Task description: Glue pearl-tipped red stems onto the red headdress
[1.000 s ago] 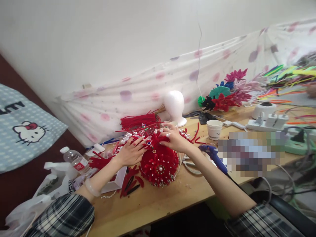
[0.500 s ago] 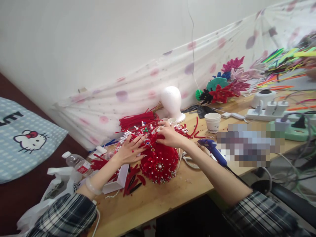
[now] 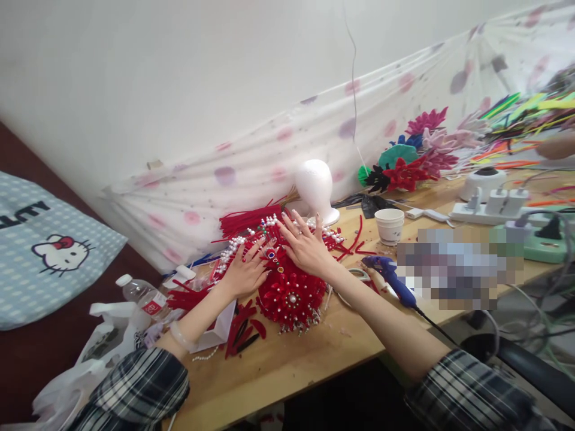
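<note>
A red beaded headdress (image 3: 291, 297) with a large pearl-centred flower lies on the wooden table in front of me. White pearl sprays edge its far side, and small jewelled ornaments (image 3: 272, 257) run along its middle. My left hand (image 3: 246, 270) rests on its left side, fingers spread, a ring on one finger. On the right side lies my right hand (image 3: 305, 245), palm down with its fingers fanned out over the red petals and pearls. Neither hand grips anything that I can see. Parts of the headdress are hidden beneath both hands.
Behind stand a white foam head (image 3: 314, 187) and a bundle of red stems (image 3: 249, 220). To the right are a paper cup (image 3: 389, 226), a blue glue gun (image 3: 390, 280) and a power strip (image 3: 489, 212). A plastic bottle (image 3: 142, 297) and loose red strips (image 3: 242, 329) sit left.
My right hand has gone from bent, gathered fingers to spread ones, lying flatter on the headdress. My left hand has shifted slightly and still touches the left side. The view has tilted a little.
</note>
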The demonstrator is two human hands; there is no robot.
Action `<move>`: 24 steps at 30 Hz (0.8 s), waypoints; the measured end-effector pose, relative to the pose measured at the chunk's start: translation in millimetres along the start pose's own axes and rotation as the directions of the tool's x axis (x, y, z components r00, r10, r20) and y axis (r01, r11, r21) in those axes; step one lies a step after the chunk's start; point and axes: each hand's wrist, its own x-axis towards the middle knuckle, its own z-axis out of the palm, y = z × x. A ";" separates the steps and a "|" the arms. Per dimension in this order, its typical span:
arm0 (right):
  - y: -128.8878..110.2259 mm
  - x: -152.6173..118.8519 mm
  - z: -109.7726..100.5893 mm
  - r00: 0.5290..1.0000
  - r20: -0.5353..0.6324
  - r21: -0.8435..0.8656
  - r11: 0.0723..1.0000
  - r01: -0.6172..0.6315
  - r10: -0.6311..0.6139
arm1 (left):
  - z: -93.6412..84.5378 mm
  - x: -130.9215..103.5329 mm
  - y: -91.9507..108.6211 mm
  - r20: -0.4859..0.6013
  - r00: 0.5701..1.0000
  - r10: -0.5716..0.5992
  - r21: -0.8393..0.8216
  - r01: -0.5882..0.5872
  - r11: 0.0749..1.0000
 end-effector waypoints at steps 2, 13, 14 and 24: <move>1.1 -0.1 3.8 0.999 0.010 -0.043 0.999 0.034 -0.034 | 0.8 0.5 0.7 0.024 1.000 -0.009 -0.005 0.009 1.000; 11.4 12.5 14.6 0.987 0.156 0.070 0.997 0.034 -0.045 | 8.1 1.6 -1.8 0.049 0.998 -0.035 -0.120 0.040 0.992; 11.9 13.7 15.5 0.985 0.164 0.072 0.997 0.034 -0.045 | 8.7 1.7 -1.8 0.045 0.998 -0.035 -0.121 0.040 0.992; 12.1 14.4 16.8 0.981 0.194 0.079 0.997 0.008 -0.023 | 20.9 -13.9 -2.8 0.006 0.999 -0.052 -0.085 0.053 0.995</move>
